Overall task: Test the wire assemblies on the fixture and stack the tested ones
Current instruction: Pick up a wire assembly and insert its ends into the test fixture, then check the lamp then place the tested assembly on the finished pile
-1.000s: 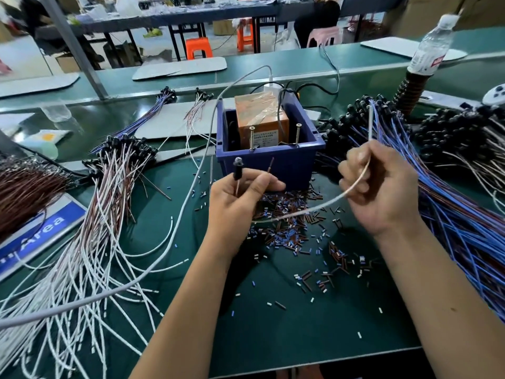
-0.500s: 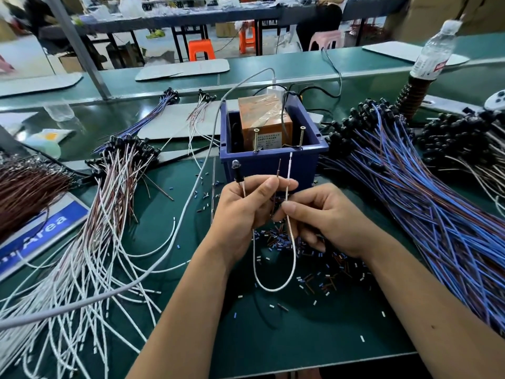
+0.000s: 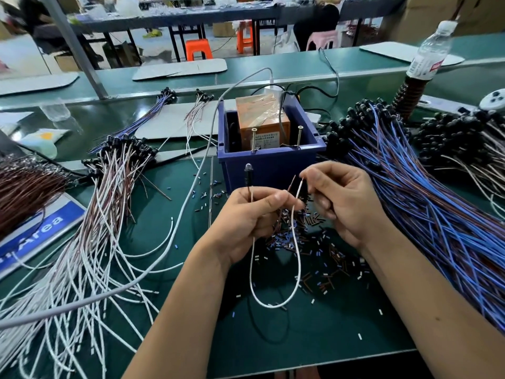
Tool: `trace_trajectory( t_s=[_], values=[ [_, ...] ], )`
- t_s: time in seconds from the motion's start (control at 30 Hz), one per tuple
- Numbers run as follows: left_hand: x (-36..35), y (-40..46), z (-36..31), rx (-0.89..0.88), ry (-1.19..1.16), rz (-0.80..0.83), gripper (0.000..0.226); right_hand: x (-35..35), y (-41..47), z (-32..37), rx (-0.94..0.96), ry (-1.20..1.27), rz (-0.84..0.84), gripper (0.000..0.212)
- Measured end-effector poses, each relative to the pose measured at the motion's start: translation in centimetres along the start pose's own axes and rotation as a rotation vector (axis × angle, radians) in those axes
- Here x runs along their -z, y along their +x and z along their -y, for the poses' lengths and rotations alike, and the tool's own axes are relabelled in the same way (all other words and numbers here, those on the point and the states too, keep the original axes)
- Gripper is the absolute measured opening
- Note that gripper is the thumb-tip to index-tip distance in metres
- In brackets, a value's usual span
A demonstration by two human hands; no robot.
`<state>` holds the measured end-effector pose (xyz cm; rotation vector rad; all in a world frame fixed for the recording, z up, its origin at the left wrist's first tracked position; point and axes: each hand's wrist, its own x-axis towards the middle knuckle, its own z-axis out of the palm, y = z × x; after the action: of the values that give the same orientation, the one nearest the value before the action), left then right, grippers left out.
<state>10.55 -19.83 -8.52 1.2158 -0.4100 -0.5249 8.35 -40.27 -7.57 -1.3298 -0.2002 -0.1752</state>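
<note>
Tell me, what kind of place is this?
Probably a factory workbench for testing wires. Heaps of wire assemblies cover the green table, and a blue test box stands in front of the hands.

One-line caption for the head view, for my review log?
Both hands hold a looped white wire assembly before the blue fixture box.

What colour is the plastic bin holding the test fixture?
Dark blue bin, with an orange box inside; the head view shows it.
</note>
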Motion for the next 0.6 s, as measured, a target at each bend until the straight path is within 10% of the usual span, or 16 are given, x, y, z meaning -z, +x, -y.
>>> trace_trajectory(
  t_s=[0.17, 0.33, 0.6],
  values=[
    [-0.1, 0.1, -0.1, -0.095, -0.026, -0.051, 0.024, 0.3, 0.3, 0.2, -0.031, 0.023, -0.137, 0.022],
    [-0.9, 0.1, -0.3, -0.252, -0.018, -0.241, 0.026, -1.6, -0.3, -0.6, -0.129, -0.103, 0.075, 0.038],
    [-1.5, 0.1, -0.8, -0.549, 0.289, -0.444, 0.015, -2.9, -1.0, -0.4, 0.122, -0.262, 0.022, 0.011]
  ],
)
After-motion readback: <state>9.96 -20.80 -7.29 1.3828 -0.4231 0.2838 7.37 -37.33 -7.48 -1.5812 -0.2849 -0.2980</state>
